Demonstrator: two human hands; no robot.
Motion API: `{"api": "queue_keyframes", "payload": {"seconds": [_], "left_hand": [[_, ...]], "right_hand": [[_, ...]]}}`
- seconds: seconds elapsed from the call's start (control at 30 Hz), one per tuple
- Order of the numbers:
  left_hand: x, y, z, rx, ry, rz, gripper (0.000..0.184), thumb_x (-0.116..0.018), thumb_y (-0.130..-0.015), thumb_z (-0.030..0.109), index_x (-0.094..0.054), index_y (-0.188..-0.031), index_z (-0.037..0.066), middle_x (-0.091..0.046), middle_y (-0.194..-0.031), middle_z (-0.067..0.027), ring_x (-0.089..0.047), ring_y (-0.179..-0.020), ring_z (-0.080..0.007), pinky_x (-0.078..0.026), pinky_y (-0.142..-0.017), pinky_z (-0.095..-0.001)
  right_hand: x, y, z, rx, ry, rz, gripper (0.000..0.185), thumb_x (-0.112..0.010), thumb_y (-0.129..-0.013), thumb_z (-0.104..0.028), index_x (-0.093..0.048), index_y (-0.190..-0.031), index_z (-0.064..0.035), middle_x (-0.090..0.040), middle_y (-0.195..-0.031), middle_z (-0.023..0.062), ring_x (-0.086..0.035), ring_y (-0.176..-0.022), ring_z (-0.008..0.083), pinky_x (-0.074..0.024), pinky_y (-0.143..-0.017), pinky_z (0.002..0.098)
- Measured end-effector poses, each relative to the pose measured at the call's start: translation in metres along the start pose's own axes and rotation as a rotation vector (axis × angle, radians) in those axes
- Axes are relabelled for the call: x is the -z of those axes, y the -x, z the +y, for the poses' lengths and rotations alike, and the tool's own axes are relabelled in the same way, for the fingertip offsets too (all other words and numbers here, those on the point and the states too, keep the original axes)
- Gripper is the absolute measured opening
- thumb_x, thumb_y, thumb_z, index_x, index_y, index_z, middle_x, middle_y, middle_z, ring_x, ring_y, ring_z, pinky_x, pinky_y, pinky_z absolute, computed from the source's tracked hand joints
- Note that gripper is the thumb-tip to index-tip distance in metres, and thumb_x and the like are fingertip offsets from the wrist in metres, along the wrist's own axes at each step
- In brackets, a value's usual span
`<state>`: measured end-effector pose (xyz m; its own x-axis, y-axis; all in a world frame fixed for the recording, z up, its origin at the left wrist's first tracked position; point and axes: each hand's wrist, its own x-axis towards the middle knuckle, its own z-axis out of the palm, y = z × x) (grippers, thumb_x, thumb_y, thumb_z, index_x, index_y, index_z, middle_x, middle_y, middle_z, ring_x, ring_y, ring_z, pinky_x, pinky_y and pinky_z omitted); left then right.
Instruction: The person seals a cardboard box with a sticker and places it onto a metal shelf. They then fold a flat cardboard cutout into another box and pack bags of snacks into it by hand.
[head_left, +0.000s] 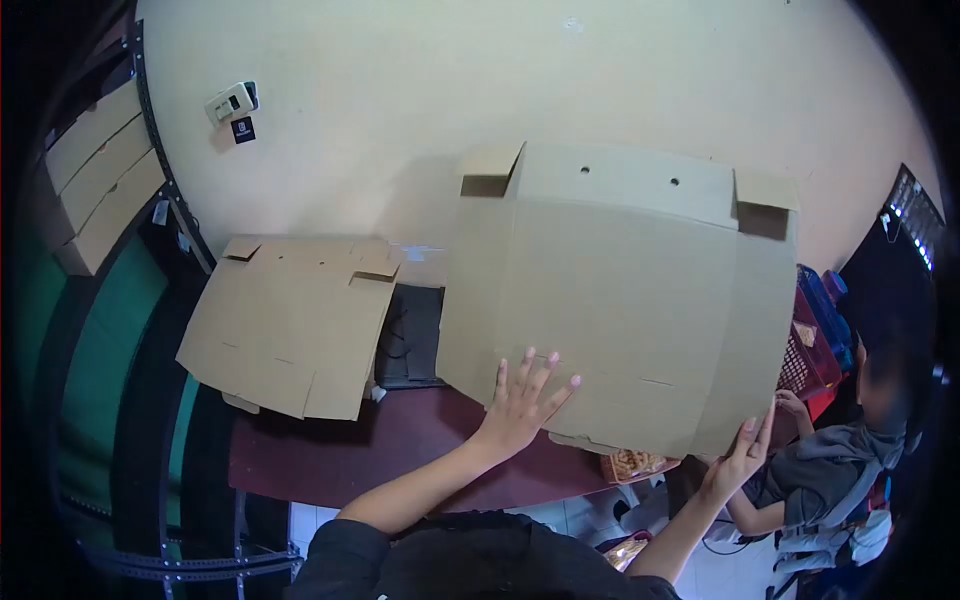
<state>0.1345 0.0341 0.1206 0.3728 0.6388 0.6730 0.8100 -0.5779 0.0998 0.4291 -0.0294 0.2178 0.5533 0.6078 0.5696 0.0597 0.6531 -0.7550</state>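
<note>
A large unfolded cardboard box [610, 300] with punched holes, slits and corner flaps stands tilted up in front of me. My left hand [520, 410] rests on its lower left part, fingers spread and flat against the board. At the lower right corner, my right hand [742, 462] grips the edge of the same cardboard, with part of the fingers hidden by it. To the left, a second flattened cardboard box [290, 325] leans back over the table, apart from both hands.
Beneath is a dark red table [420, 450], with a black bag [413, 340] between the cardboards. Shelved boxes [110, 170] stand left. On the right are a red crate [810, 345], a basket of snacks [635, 465] and another person [825, 470] close to my right hand.
</note>
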Motion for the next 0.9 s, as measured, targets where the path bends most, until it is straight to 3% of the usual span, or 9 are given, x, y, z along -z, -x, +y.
{"api": "queue_keyframes", "payload": {"seconds": [0.17, 0.23, 0.3, 0.33, 0.4, 0.53, 0.7, 0.83, 0.9], "left_hand": [[-0.047, 0.064, 0.004, 0.128, -0.01, -0.346, 0.068, -0.046, -0.081, 0.003, -0.025, -0.143, 0.02, -0.014, -0.149, -0.015, -0.013, -0.138, -0.0383, -0.016, -0.099, -0.0703], [-0.052, 0.093, -0.002, 0.164, -0.012, -0.355, 0.07, -0.048, -0.079, 0.003, -0.025, -0.143, 0.02, -0.016, -0.15, -0.0136, -0.015, -0.138, -0.0372, -0.016, -0.099, -0.0702], [-0.066, 0.124, -0.012, 0.275, -0.039, -0.419, 0.072, -0.049, -0.078, 0.002, -0.026, -0.143, 0.023, -0.017, -0.149, -0.0136, -0.016, -0.137, -0.0373, -0.016, -0.1, -0.0689], [-0.066, 0.138, -0.017, 0.29, -0.052, -0.435, 0.072, -0.049, -0.078, 0.002, -0.026, -0.143, 0.023, -0.017, -0.149, -0.0136, -0.016, -0.137, -0.0373, -0.016, -0.1, -0.0689], [-0.067, 0.16, -0.022, 0.38, -0.119, -0.592, 0.068, -0.045, -0.083, 0.007, -0.022, -0.145, 0.026, -0.016, -0.149, -0.0144, -0.017, -0.137, -0.0378, -0.016, -0.101, -0.0678], [-0.079, 0.189, -0.035, 0.471, -0.142, -0.701, 0.07, -0.045, -0.083, 0.005, -0.022, -0.144, 0.03, -0.015, -0.15, -0.014, -0.015, -0.138, -0.0376, -0.014, -0.103, -0.0662], [-0.09, 0.211, -0.04, 0.543, -0.095, -0.662, 0.074, -0.046, -0.08, 0.001, -0.023, -0.144, 0.029, -0.015, -0.15, -0.0128, -0.014, -0.138, -0.0364, -0.014, -0.105, -0.0631], [-0.091, 0.215, -0.04, 0.573, -0.045, -0.698, 0.081, -0.058, -0.074, 0.007, -0.023, -0.144, 0.027, -0.015, -0.15, -0.0132, -0.011, -0.138, -0.0367, -0.013, -0.106, -0.0632], [-0.082, 0.207, -0.04, 0.591, 0.02, -0.723, 0.085, -0.063, -0.071, 0.011, -0.022, -0.144, 0.026, -0.015, -0.15, -0.0135, -0.01, -0.139, -0.0369, -0.012, -0.106, -0.0635]], "right_hand": [[0.001, 0.013, 0.062, -0.131, 0.373, -0.222, 0.039, -0.05, -0.094, -0.012, -0.045, -0.127, 0.0082, -0.052, -0.126, 0.0168, -0.052, -0.112, 0.0203, -0.0399, -0.095, 0.03], [0.013, 0.028, 0.12, -0.176, 0.495, -0.286, 0.039, -0.05, -0.093, -0.01, -0.045, -0.127, 0.0088, -0.052, -0.125, 0.018, -0.051, -0.114, 0.0209, -0.0381, -0.098, 0.0309], [-0.006, 0.052, 0.138, -0.482, 0.222, -0.257, 0.039, -0.05, -0.091, -0.007, -0.045, -0.127, 0.0085, -0.053, -0.125, 0.0188, -0.05, -0.115, 0.0237, -0.0358, -0.1, 0.0318], [-0.007, 0.062, 0.162, -0.503, 0.211, -0.267, 0.039, -0.05, -0.091, -0.007, -0.045, -0.127, 0.0085, -0.053, -0.125, 0.0188, -0.05, -0.115, 0.0237, -0.0358, -0.1, 0.0318], [-0.005, 0.087, 0.214, -0.426, 0.398, -0.377, 0.039, -0.049, -0.09, -0.004, -0.046, -0.126, 0.0082, -0.053, -0.124, 0.0194, -0.05, -0.117, 0.0254, -0.0351, -0.1, 0.0327], [-0.007, 0.123, 0.263, -0.56, 0.367, -0.416, 0.039, -0.048, -0.088, 0.0, -0.046, -0.127, 0.0073, -0.053, -0.125, 0.0205, -0.049, -0.118, 0.0245, -0.0353, -0.1, 0.0325], [-0.002, 0.15, 0.291, -0.564, 0.498, -0.486, 0.04, -0.05, -0.086, 0.001, -0.048, -0.126, 0.0047, -0.056, -0.12, 0.0205, -0.054, -0.112, 0.0271, -0.0387, -0.097, 0.0333], [-0.004, 0.159, 0.288, -0.608, 0.677, -0.525, 0.041, -0.051, -0.084, 0.0, -0.047, -0.124, 0.0054, -0.055, -0.116, 0.0254, -0.053, -0.111, 0.0351, -0.0388, -0.097, 0.0377], [0.004, 0.164, 0.298, -0.442, 0.948, -0.729, 0.049, -0.052, -0.081, -0.001, -0.04, -0.128, 0.0055, -0.05, -0.117, 0.0284, -0.049, -0.11, 0.0397, -0.0368, -0.097, 0.0412]]}}
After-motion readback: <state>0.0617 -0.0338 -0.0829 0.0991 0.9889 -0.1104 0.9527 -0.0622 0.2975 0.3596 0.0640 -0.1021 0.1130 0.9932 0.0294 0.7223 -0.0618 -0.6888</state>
